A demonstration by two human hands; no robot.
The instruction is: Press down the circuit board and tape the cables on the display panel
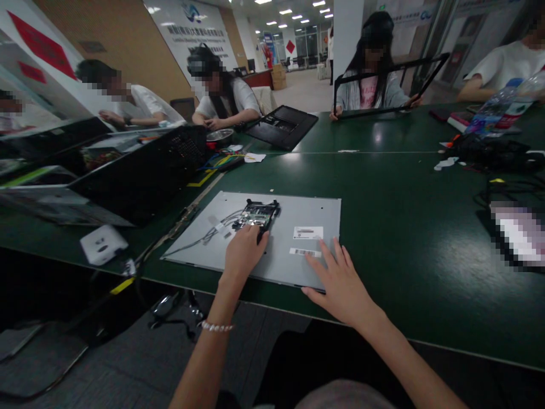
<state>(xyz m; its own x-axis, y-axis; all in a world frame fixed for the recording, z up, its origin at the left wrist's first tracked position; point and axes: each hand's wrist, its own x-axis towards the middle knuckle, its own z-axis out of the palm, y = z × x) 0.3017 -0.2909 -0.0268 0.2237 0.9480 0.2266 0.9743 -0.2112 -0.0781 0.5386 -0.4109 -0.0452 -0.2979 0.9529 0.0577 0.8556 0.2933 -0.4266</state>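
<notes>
A grey metal-backed display panel point(281, 267) lies flat on the green table in front of me. On its back sits a circuit board in a black frame point(258, 213), with grey cables point(221, 227) running off to the left. My left hand point(244, 250) is closed on the near end of this framed board, its fingertips partly hidden. My right hand point(340, 278) rests with spread fingers at the panel's right near corner, by two white labels point(308, 232). Nothing is held in it.
Across the table point(383, 187), a person holds a black rectangular frame point(394, 108). A black cover point(283, 126) lies near another person. Computer cases point(140, 176) and a white box point(102, 244) stand left. Bottles point(496, 113), black cables and a phone point(519, 233) are at right.
</notes>
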